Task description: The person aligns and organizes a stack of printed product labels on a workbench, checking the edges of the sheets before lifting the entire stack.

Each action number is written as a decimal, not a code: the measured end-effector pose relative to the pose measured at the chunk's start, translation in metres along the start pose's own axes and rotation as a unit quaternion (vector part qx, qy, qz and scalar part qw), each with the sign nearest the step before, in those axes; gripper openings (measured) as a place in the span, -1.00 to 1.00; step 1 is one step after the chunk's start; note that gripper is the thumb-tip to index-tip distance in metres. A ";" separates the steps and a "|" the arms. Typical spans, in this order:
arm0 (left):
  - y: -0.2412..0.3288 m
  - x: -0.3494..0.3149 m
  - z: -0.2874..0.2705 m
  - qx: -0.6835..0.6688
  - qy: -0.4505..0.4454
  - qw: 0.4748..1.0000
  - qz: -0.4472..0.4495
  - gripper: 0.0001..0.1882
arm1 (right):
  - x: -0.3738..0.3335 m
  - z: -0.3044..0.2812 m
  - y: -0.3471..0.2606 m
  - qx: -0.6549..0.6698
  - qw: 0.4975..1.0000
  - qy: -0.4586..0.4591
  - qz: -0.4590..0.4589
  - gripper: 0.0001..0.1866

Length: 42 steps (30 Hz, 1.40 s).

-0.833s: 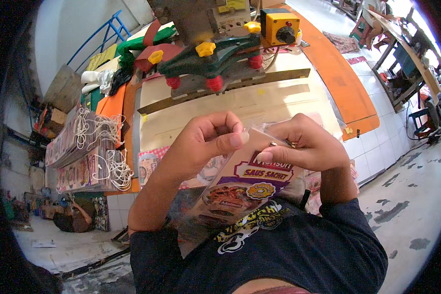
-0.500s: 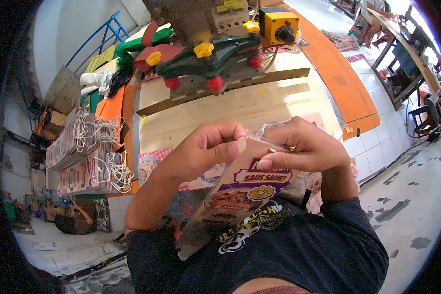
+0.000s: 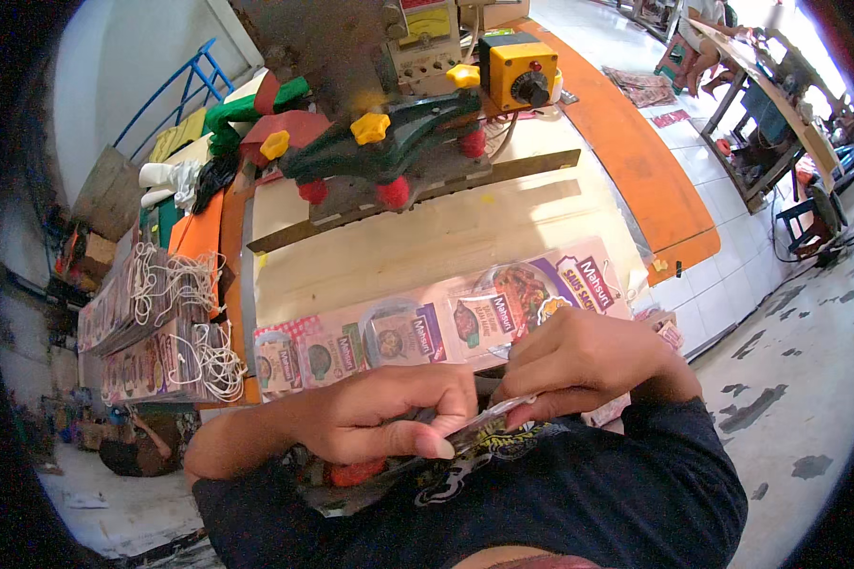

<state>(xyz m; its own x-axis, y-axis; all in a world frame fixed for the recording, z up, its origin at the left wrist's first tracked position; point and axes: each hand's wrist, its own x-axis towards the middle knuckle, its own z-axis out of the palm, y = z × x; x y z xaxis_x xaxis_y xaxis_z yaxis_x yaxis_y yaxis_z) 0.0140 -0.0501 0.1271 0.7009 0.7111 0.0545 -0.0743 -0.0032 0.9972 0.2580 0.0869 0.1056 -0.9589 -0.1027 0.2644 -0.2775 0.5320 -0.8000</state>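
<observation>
Close in front of my chest, a printed plastic strip [image 3: 491, 417] is pinched between my two hands, turned almost edge-on so that little of its print shows. My left hand [image 3: 394, 408] has its thumb and curled fingers closed on one side of the strip's end. My right hand [image 3: 588, 356] grips the other side, thumb underneath. The strip's lower part is hidden behind my left hand and forearm. Just beyond my hands, a long pink printed strip [image 3: 484, 322] with food pictures lies flat on the cream work surface [image 3: 351, 275].
A dark green press frame [image 3: 389, 142] with yellow knobs stands over a metal bar [image 3: 427, 201]. A yellow control box [image 3: 522, 76] sits beside it. At left are stacked printed strips [image 3: 147, 370] with white cords [image 3: 220, 365]. Another person [image 3: 142, 446] is at lower left.
The held strip has come down toward my chest and tipped from face-up to nearly edge-on. Both hands moved down with it, uncovering the strip on the table.
</observation>
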 end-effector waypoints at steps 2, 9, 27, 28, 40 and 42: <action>-0.003 -0.002 0.002 -0.028 0.019 0.999 0.008 -0.67 | 0.001 0.001 0.005 0.007 1.000 -0.002 -0.014 -0.74; 0.005 -0.031 0.018 -0.219 0.039 0.970 0.101 -0.69 | -0.018 -0.023 0.013 0.018 0.998 0.056 0.006 -0.75; 0.081 -0.311 -0.012 0.030 0.522 0.777 0.349 -0.80 | -0.293 -0.158 0.077 0.049 0.727 0.632 0.263 -0.36; 0.081 -0.340 -0.012 0.040 0.520 0.775 0.357 -0.81 | -0.323 -0.168 0.085 0.051 0.721 0.639 0.263 -0.33; 0.012 -0.667 0.024 0.029 0.670 0.561 0.485 -0.77 | -0.500 -0.219 0.113 -0.046 0.692 0.648 0.315 -0.36; -0.011 -0.698 0.010 0.047 0.687 0.530 0.494 -0.78 | -0.522 -0.233 0.083 -0.051 0.712 0.612 0.340 -0.41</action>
<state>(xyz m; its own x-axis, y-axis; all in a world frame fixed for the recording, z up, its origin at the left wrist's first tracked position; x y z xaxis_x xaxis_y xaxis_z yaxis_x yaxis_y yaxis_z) -0.4671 -0.5531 0.0785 -0.8317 0.1700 0.5286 0.1573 -0.8409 0.5179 0.7497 0.3802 0.0268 -0.0821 0.9842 0.1567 0.2917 0.1741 -0.9405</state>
